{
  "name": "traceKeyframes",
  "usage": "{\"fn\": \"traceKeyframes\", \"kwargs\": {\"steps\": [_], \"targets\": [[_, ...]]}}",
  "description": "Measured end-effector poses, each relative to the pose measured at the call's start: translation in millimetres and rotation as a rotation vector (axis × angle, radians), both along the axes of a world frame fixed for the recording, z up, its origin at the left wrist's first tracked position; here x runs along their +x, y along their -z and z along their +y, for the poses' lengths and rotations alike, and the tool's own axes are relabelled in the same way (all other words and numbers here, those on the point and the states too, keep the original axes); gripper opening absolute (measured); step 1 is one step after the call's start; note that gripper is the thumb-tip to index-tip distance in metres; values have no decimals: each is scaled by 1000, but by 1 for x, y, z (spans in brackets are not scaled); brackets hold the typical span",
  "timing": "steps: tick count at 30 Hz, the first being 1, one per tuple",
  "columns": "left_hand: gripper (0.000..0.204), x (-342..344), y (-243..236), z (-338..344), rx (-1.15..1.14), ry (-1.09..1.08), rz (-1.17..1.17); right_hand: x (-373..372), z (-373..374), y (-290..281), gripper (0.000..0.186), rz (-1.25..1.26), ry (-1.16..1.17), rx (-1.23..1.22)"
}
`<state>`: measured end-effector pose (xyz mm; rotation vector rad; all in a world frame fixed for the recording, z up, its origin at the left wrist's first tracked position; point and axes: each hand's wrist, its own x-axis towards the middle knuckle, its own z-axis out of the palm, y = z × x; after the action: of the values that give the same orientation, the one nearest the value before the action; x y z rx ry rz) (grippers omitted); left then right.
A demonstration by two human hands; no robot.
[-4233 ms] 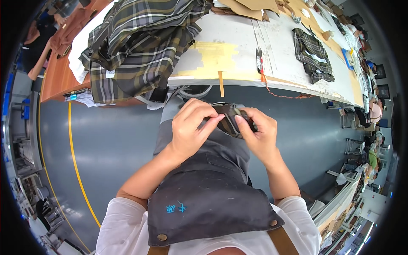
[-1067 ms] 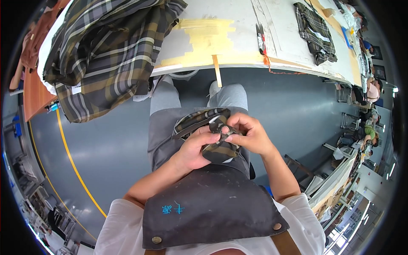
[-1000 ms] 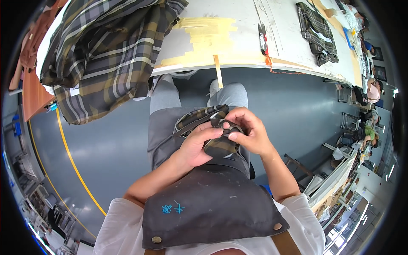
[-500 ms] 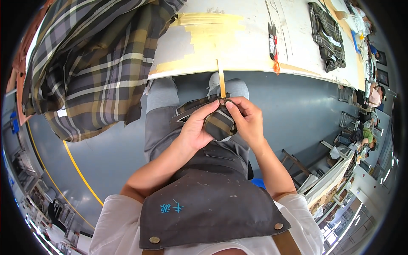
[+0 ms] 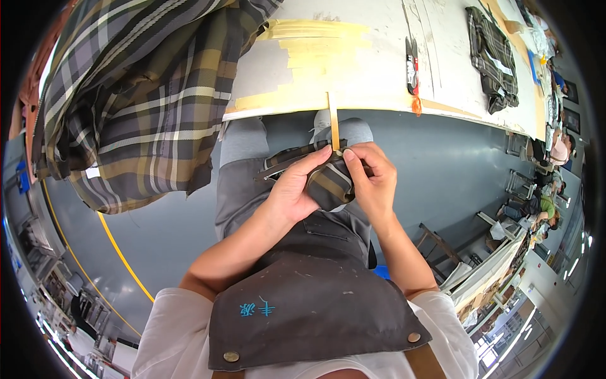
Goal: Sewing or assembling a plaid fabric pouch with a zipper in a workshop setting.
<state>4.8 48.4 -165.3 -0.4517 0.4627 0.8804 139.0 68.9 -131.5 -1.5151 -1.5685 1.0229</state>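
From here I make out blue characters on the dark apron, a white tag on the draped plaid fabric. Elbows bent, the left hand and right hand pinch a folded plaid piece at the tip of a flat strip jutting past the table's near edge.

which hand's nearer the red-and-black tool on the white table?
Right. The right hand pinches the small plaid piece below and slightly left of the red-and-black tool in the picture; the left hand holds the piece's left side, farther off.
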Motion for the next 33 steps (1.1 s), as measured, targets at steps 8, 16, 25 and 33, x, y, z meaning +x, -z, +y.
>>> {"fn": "traceKeyframes", "kwargs": {"steps": [8, 16, 25, 33], "targets": [[27, -8, -1, 3, 2, 38, 63, -9, -2, -7, 4, 1, 27, 11], [26, -4, -2, 1, 6, -22, 77, -10, -3, -7, 5, -20, 29, 17], [23, -10, -4, 8, -5, 12, 146, -10, -1, -5, 4, -34, 63, 35], [17, -22, 2, 18, 106, 71, 252, -14, 1, -3, 5, -42, 38, 42]]}}
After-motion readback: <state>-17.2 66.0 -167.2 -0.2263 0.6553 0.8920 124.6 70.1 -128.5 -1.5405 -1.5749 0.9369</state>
